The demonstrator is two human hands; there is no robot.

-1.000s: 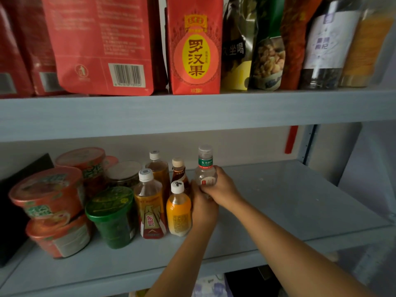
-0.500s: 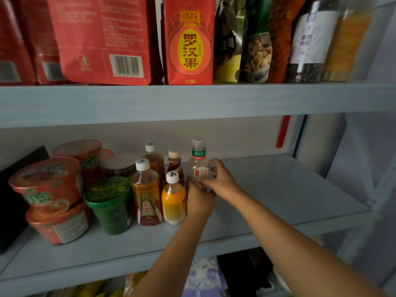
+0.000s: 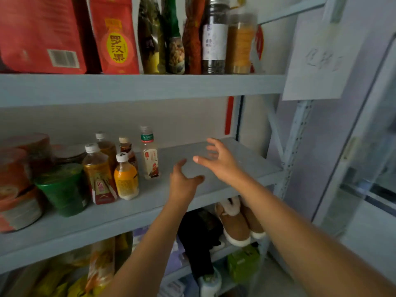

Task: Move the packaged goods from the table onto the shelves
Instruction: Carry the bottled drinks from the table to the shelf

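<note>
A clear drink bottle [image 3: 149, 156] with a green neck band and white label stands upright on the grey middle shelf [image 3: 235, 166], at the right end of a cluster of bottles. My left hand [image 3: 182, 185] hovers just right of it, fingers spread, holding nothing. Further right and slightly higher is my right hand [image 3: 218, 160], also spread and empty. Neither hand touches the bottle.
Left of the clear bottle stand an orange juice bottle [image 3: 126, 179], tea bottles [image 3: 98, 174], a green cup [image 3: 64, 189] and red noodle bowls [image 3: 17, 185]. Red bags, pouches and jars [image 3: 214, 37] fill the upper shelf. Boots [image 3: 237, 221] sit on the shelf below.
Both hands have let go of the clear bottle and drawn back to the right, opening. The bottle stays standing on the shelf. The view has shifted right.
</note>
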